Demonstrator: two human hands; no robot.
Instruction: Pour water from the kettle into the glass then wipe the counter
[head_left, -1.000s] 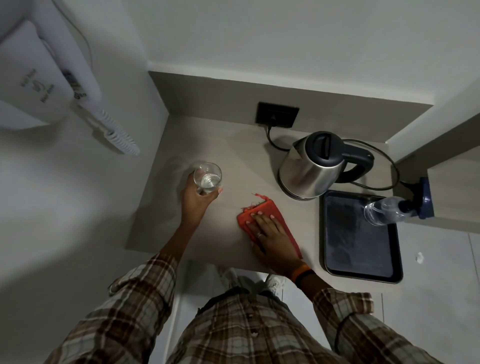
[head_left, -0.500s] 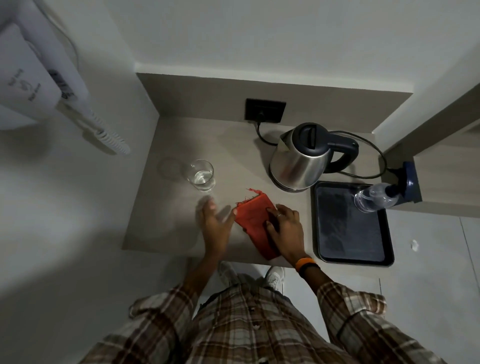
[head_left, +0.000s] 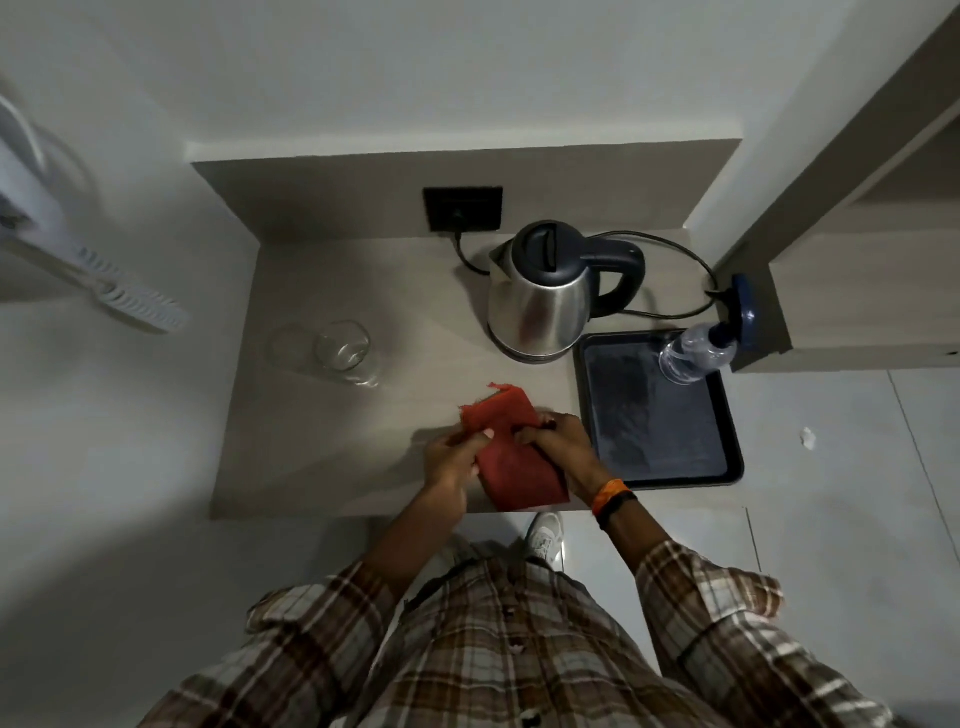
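A red cloth (head_left: 511, 457) lies near the front edge of the beige counter (head_left: 332, 441). My left hand (head_left: 452, 460) pinches its left edge and my right hand (head_left: 563, 449) grips its right side. A clear glass (head_left: 345, 351) with a little water stands alone on the counter's left part, apart from both hands. The steel kettle (head_left: 543, 301) with a dark lid and handle sits on its base at the back, lid shut.
A black tray (head_left: 660, 426) lies right of the cloth, with a plastic water bottle (head_left: 693, 356) at its far corner. The kettle's cord runs to a black wall socket (head_left: 462, 208). A white wall phone (head_left: 104, 280) hangs at the left.
My left hand let go of the glass and moved right to the cloth. Both hands now hold the cloth, which was flat under my right hand a second ago.
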